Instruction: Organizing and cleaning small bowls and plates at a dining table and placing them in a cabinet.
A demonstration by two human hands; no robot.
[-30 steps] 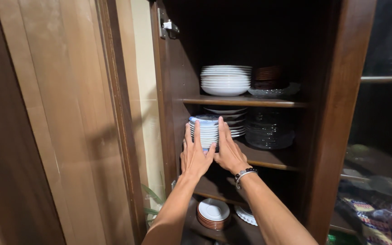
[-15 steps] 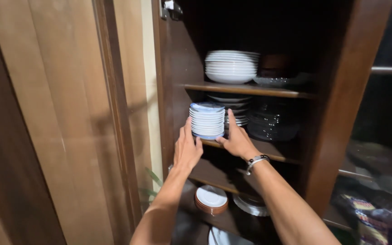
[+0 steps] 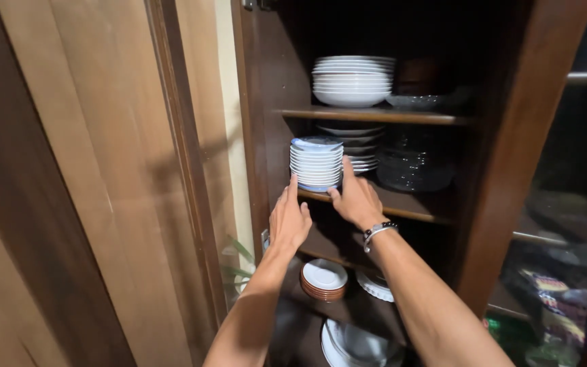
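Two hands at a stack of small blue-rimmed saucers (image 3: 316, 164) on the cabinet's middle shelf (image 3: 402, 204): left hand (image 3: 289, 221) open beneath, right hand (image 3: 356, 199) open, touching its base. Likely heavy, slippery, breakable; best gripped at the bottom.

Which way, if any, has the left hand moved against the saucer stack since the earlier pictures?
Yes. The left hand has dropped from the side of the saucer stack to below the shelf edge.
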